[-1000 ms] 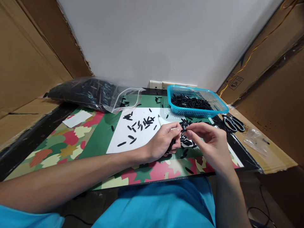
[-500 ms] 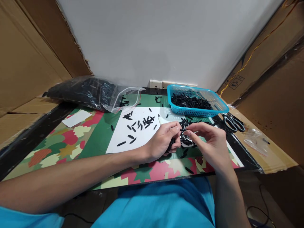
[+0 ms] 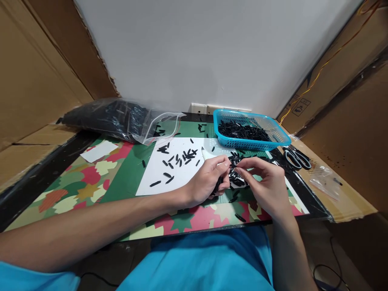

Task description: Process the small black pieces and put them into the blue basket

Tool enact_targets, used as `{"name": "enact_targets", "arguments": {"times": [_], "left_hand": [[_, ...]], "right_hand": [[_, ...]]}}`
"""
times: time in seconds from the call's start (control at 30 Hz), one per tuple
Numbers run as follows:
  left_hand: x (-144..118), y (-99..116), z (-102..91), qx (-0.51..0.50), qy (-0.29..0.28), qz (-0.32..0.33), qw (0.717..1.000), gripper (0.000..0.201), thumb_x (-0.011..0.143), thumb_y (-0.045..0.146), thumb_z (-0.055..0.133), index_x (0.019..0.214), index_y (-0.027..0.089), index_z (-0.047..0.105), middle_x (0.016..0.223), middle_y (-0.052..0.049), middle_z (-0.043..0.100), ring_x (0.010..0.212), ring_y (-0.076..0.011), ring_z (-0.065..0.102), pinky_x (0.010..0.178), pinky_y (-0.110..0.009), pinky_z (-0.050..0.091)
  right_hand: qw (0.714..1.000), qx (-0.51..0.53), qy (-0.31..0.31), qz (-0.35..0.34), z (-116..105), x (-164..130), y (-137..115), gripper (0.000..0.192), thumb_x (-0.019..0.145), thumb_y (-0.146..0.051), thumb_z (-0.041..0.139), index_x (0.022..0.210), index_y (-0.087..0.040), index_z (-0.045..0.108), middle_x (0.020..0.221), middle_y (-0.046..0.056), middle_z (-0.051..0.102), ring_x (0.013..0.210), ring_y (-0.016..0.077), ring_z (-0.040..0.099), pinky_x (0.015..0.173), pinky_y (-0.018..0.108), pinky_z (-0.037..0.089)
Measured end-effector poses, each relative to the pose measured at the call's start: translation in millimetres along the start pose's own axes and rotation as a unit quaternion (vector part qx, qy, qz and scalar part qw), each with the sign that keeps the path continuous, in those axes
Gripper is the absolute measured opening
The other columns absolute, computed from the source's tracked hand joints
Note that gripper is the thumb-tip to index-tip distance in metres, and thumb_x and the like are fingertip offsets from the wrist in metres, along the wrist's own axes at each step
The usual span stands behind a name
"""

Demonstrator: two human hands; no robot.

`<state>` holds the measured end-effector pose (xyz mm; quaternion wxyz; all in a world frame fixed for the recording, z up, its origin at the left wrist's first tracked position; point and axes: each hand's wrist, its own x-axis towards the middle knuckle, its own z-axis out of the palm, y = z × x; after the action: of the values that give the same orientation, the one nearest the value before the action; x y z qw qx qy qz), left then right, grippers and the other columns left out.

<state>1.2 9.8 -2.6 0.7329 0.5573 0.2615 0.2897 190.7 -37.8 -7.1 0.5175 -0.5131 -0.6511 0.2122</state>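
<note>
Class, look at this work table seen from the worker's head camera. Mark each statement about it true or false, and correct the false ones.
1. The blue basket holds small black pieces. True.
2. The scissors lie to the left of the clear plastic bag. False: they lie at the far right, beside the basket; the bag is at the left.
3. Both hands meet over the table, the left hand and right hand pinching small black pieces between their fingertips. True.
4. The white sheet is bare. False: loose black pieces are scattered on it.
5. The plastic bag is empty. False: it is full of black pieces.
</note>
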Motion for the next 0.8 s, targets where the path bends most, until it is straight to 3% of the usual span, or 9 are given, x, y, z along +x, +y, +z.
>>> {"name": "enact_targets", "arguments": {"times": [0.3, 0.8], "left_hand": [[0.6, 0.0, -0.1, -0.001, 0.003, 0.004, 1.000, 0.042, 0.105, 0.058, 0.054, 0.085, 0.023, 0.041, 0.057, 0.008, 0.048, 0.044, -0.0059, 0.039, 0.040, -0.013, 0.031], [-1.9, 1.5, -0.8, 0.009, -0.006, 0.002, 1.000, 0.034, 0.108, 0.055, 0.048, 0.093, 0.025, 0.042, 0.058, 0.009, 0.049, 0.044, -0.0068, 0.039, 0.040, -0.013, 0.029]], "right_hand": [[0.999, -0.040, -0.001, -0.021, 2.4, 1.0, -6.5, 0.006, 0.100, -0.023, 0.070, 0.096, -0.023, 0.075, 0.091, 0.001, 0.078, 0.082, 0.0164, 0.073, 0.072, 0.026, 0.059], [0.998, 0.065, 0.003, 0.011, 4.5, 0.2, 4.1, 0.004, 0.098, -0.027, 0.076, 0.099, -0.023, 0.075, 0.093, 0.002, 0.076, 0.084, 0.0180, 0.073, 0.076, 0.029, 0.061]]}}
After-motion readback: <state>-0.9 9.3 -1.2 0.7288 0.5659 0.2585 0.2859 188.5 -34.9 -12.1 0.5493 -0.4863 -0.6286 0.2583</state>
